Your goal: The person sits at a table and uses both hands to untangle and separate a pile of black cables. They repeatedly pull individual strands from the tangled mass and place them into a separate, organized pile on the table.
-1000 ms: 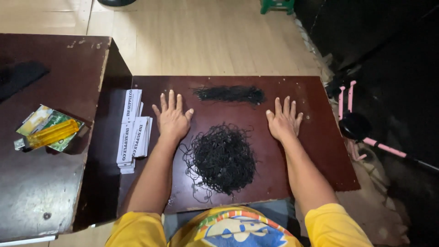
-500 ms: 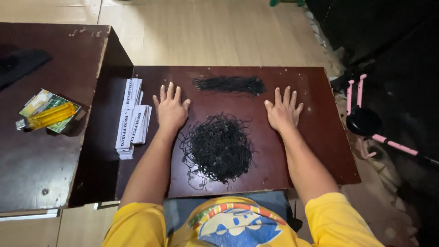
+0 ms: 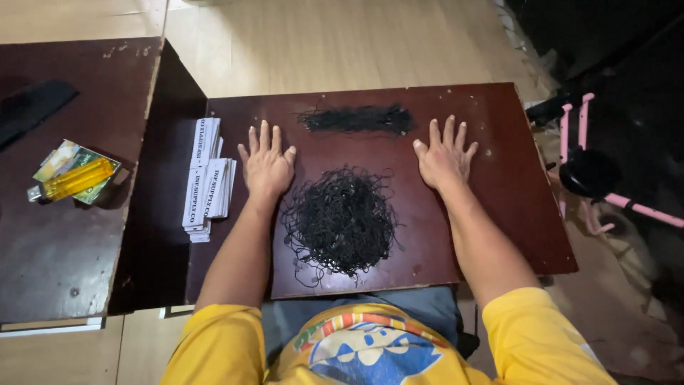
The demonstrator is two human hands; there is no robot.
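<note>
From the head camera we see both hands lying flat, palms down, on the dark red table. Our left hand has its fingers spread and holds nothing; our right hand is spread the same way and is just as empty. They rest on either side of a loose, tangled pile of black strings, near it but apart from it. The pile is roundish, so it has no clear long axis and points nowhere.

Beyond the pile, between our fingertips, lies a neat bundle of black strings. Its long axis runs left to right, along the far edge of the table; we judge it was gathered and laid straight, apart from the tangle.

Just beside our left hand sits a stack of white paper tags, long sides running away from us. On the next table, well apart, lies a yellow lighter.
</note>
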